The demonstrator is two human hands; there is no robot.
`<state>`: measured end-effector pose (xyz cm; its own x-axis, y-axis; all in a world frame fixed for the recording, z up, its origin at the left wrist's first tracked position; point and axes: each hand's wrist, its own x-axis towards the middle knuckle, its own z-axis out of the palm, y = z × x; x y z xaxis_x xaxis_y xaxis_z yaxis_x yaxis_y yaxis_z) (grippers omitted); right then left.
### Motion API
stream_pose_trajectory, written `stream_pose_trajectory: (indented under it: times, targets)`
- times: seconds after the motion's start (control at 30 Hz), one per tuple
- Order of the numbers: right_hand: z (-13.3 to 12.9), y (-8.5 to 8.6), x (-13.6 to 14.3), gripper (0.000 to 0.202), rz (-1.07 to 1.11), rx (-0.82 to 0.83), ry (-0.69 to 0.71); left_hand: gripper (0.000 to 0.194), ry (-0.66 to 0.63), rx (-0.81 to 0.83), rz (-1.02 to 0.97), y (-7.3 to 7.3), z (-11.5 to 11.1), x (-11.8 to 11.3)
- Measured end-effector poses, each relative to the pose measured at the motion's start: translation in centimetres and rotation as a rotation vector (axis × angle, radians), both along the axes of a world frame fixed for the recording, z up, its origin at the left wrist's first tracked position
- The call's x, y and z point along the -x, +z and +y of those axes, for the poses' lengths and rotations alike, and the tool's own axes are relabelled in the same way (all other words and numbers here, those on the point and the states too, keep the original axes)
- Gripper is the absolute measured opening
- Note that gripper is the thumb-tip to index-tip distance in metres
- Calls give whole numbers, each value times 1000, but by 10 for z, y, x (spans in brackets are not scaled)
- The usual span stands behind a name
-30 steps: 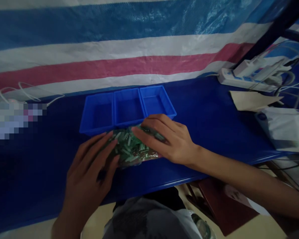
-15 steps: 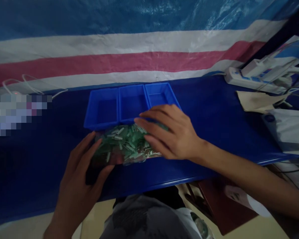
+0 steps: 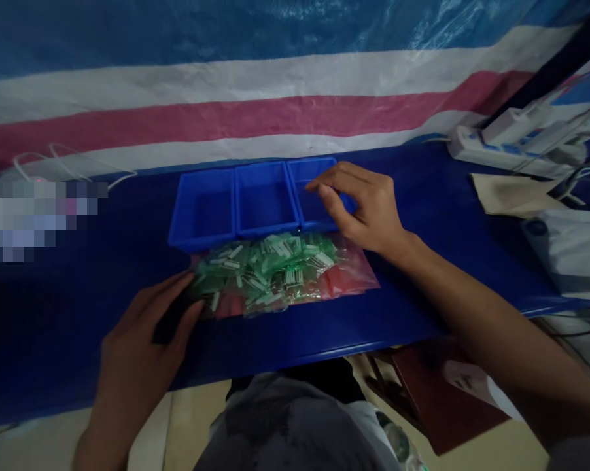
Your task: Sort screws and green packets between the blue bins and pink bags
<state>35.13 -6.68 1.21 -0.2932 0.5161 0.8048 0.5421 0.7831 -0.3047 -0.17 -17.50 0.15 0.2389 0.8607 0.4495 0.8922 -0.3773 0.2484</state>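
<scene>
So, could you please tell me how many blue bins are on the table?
3. The left bin and middle bin stand side by side behind the bags; the right bin is partly hidden by the right hand.

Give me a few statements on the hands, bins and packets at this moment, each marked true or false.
1. Three blue bins stand side by side on the table. True.
2. The left hand is at the left end of the green packets. True.
3. The green packets are piled inside the bins. False: they lie in front of them, on the person's side.
4. The right hand is by the rightmost bin. True.
5. The two hands are clasped together. False: they are well apart.
</scene>
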Motion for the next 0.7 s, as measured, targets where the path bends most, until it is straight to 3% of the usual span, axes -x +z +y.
stream_pose_trajectory:
  times: [0.1,0.2,0.27,0.4,0.47,0.53,0.6,0.7]
  targets:
    - [-3,2,0,24,8,23,8,29,-38,-46,2,-7,2,-6]
    - [-3,3,0,25,-28,44,22,34,-37,-41,20,-4,10,-3]
    - [-3,3,-1,27,-70,48,31,37,-23,-42,23,6,19,-1]
    - [-5,4,2,24,-135,20,38,30,-43,-153,-38,39,51,-15]
    - [-9,6,6,25,-194,31,34,34,-179,-160,8,52,75,-28]
    - [-12,8,10,32,-266,70,7,48,-378,-103,82,54,102,-39]
    - [-16,10,12,42,-337,129,-26,58,-522,-10,148,49,124,-45]
    - [-18,11,12,56,-419,179,-16,55,-627,-37,159,35,141,-44]
